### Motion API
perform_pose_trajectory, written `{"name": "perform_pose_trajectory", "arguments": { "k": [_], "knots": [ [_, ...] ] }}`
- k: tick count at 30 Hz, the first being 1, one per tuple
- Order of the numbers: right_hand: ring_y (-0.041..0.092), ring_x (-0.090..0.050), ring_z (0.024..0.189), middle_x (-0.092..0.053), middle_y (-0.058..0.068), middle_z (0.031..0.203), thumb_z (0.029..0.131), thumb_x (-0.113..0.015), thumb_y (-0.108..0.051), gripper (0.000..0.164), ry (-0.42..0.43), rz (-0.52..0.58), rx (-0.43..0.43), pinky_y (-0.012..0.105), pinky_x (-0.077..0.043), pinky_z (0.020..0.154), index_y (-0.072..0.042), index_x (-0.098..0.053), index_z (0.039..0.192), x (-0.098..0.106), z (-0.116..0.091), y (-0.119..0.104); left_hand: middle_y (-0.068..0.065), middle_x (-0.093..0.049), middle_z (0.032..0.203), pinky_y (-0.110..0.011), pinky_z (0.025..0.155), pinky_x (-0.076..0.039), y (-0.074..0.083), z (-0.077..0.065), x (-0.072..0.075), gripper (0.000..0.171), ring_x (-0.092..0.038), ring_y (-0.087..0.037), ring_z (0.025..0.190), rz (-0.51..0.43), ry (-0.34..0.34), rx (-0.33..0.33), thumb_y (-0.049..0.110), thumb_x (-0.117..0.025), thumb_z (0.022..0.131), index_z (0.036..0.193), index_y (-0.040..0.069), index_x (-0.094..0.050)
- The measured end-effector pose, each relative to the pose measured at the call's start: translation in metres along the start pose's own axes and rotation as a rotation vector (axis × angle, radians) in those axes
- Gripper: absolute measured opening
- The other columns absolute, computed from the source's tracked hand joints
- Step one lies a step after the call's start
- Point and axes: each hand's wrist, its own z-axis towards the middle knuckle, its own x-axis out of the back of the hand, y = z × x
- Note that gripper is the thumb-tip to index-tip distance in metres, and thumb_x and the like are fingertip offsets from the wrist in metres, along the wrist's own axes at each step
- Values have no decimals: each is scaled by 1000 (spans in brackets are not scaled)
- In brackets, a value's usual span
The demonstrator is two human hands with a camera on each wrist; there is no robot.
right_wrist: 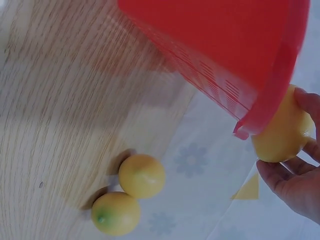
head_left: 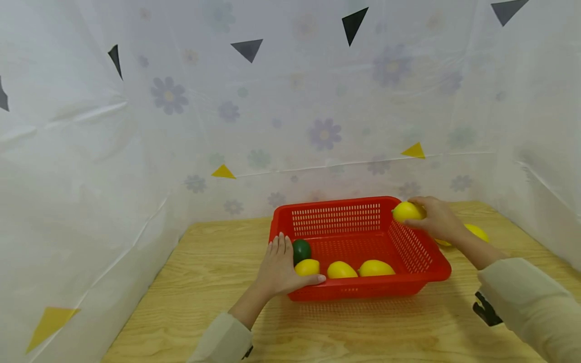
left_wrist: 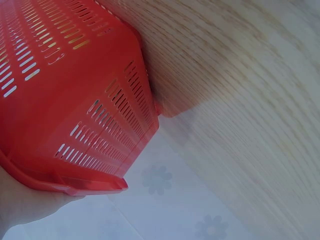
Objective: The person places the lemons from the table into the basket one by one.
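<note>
A red plastic basket [head_left: 363, 284] with slotted walls stands on the table. My left hand [head_left: 278, 269] rests on its front left corner, fingers straight along the left rim and thumb along the front rim. At the right rim my right hand [head_left: 438, 219] holds a yellow lemon [head_left: 407, 212] between thumb and fingers, above the basket's back right corner. In the right wrist view the held lemon [right_wrist: 281, 132] is partly behind the rim. Inside the basket lie three lemons [head_left: 342, 269] along the front wall and a dark green fruit [head_left: 301, 250] by the left wall.
Two more lemons [right_wrist: 141, 176] lie side by side on the wooden table [head_left: 218, 302], right of the basket; my right forearm partly covers them in the head view. A white flowered sheet [head_left: 272, 111] hangs behind the table and along both sides.
</note>
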Motion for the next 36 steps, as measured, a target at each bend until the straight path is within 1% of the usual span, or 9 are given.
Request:
{"name": "perform_pose_trajectory", "arguments": {
  "k": [6, 9, 14, 17, 23, 30, 36],
  "knots": [
    [30, -55, 85, -55, 31, 117, 83, -70, -23, 56, -25, 48, 2, 35, -49, 68, 11, -50, 123, -6, -2, -6, -21, -9, 154, -50, 117, -11, 0, 0, -1, 118, -10, -37, 143, -1, 0, 4, 79, -49, 70, 146, -3, -15],
    [30, -55, 85, -55, 32, 117, 81, -71, -22, 57, -30, 48, 15, 34, -49, 66, 12, -50, 122, -10, -1, -10, -21, -9, 154, -50, 117, -12, 0, 0, 0, 117, -10, -37, 143, 0, 0, 4, 79, -49, 70, 146, -3, -16],
    [26, -55, 79, -59, 30, 109, 78, -74, -19, 55, -28, 20, 72, 29, -46, 61, 14, -54, 117, -16, 2, -14, -21, -9, 154, -50, 117, -12, 0, 0, 0, 117, -10, -37, 143, 1, 2, 1, 79, -49, 70, 146, -3, -16],
    [23, -54, 77, -61, 28, 105, 77, -74, -16, 53, -43, 21, 85, 28, -46, 61, 14, -54, 115, -19, 2, -16, -21, -9, 154, -50, 117, -12, 0, 0, -1, 118, -10, -37, 143, 2, 4, -1, 80, -48, 69, 147, -3, -16],
    [21, -54, 74, -62, 28, 104, 76, -74, -16, 55, -71, 7, 86, 28, -46, 61, 16, -53, 116, -24, 1, -16, -21, -9, 154, -50, 117, -12, 0, 0, -1, 118, -10, -38, 143, -1, 1, 1, 80, -48, 69, 147, -3, -16],
    [20, -54, 75, -61, 28, 106, 77, -74, -17, 57, -101, 33, 77, 28, -46, 62, 15, -52, 118, -28, -1, -13, -21, -10, 154, -50, 117, -12, -1, 0, 0, 123, -10, -37, 143, 0, -7, 1, 86, -43, 66, 146, -3, -16],
    [22, -56, 78, -62, 26, 105, 75, -75, -17, 55, -100, 0, 105, 34, -49, 66, 14, -55, 116, -32, -3, -11, -21, -10, 154, -50, 117, -12, -1, 0, 0, 121, -10, -37, 143, -1, -2, 0, 84, -44, 67, 147, -3, -16]
  ]
}}
